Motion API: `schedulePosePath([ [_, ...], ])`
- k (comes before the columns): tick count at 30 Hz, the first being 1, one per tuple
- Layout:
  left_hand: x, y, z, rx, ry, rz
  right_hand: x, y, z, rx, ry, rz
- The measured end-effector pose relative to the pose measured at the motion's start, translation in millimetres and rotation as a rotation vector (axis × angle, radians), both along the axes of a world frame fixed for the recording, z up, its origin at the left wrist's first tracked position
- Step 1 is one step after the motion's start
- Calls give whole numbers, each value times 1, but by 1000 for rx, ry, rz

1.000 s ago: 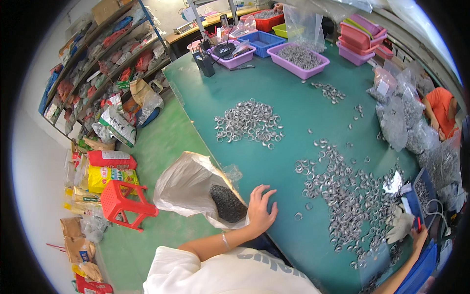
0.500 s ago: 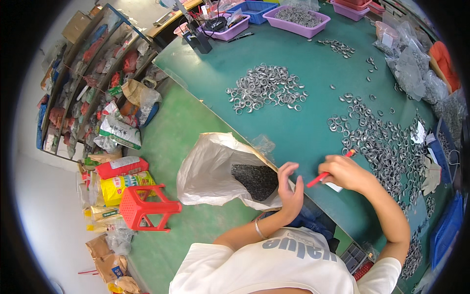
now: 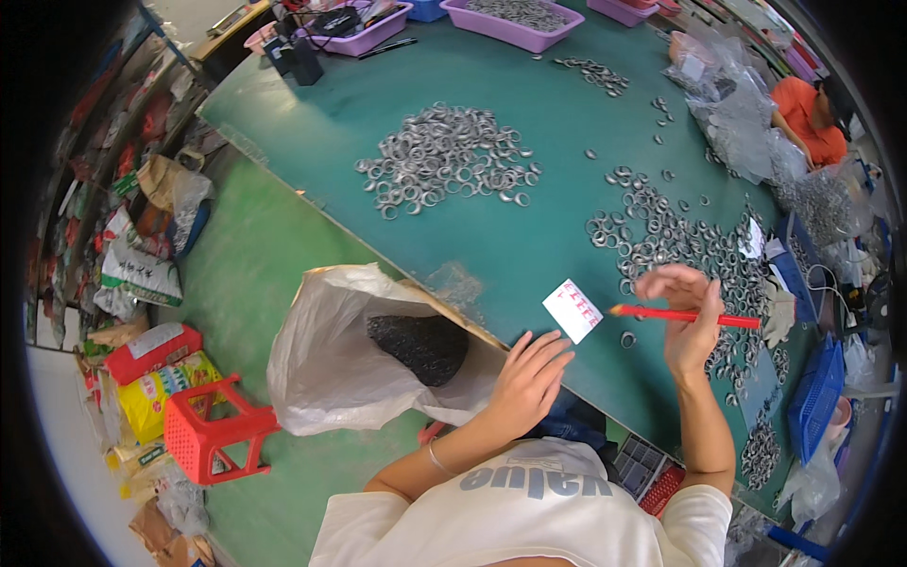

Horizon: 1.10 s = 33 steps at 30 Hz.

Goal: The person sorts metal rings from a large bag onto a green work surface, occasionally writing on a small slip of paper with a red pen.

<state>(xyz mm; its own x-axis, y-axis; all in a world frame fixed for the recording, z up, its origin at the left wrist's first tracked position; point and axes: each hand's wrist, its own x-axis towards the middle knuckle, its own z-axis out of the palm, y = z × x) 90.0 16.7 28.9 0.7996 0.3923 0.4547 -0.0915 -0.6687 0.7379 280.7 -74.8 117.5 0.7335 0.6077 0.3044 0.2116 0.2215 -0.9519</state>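
My right hand [image 3: 692, 333] is raised over the green table [image 3: 529, 241], closed on a red pencil [image 3: 737, 321]. The pencil's tan tip points left, toward a small white card [image 3: 573, 312] with red marks that lies on the table. At the table's near edge, below the card, my left hand [image 3: 529, 380] rests with its fingers stretched out, holding nothing. Right of the card spreads a wide heap of grey metal rings [image 3: 661, 236], with a single ring close under the pencil. To the left of my left hand, a large white sack [image 3: 326, 354] stands open with dark material inside.
A second pile of metal rings [image 3: 444, 156] lies farther left. Purple trays [image 3: 529, 36] line the far edge. A person in orange [image 3: 811, 118] sits beyond plastic bags at right. A blue basket [image 3: 814, 387] is at far right; a red stool [image 3: 213, 430] stands on the floor.
My view has shifted, so the scene sits farther left. The pencil has swung round so its tip points left. My left hand has come down to the table edge, and the card shows fully.
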Motion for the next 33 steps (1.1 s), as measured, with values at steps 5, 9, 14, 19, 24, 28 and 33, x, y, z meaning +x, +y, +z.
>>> schedulePosePath([
  [5, 23, -2, 17, 150, 261, 78, 14, -26, -32, -138, 369, 90],
  [9, 41, 17, 10, 162, 357, 227, 2, -23, -40, -69, 395, -83],
  [14, 33, 13, 8, 71, 487, 128, -16, -24, -53, -180, 295, -58],
  [19, 31, 11, 15, 189, 221, 90, -32, -28, -78, -253, 204, -7],
  [24, 18, -2, 9, 197, 281, -47, -32, -32, -77, -212, 289, 5],
  [28, 10, -14, 7, 132, 279, -143, -43, -23, -75, -186, 320, -12],
  [33, 4, -16, 1, 178, 287, -226, -47, -34, -85, -107, 123, -62],
])
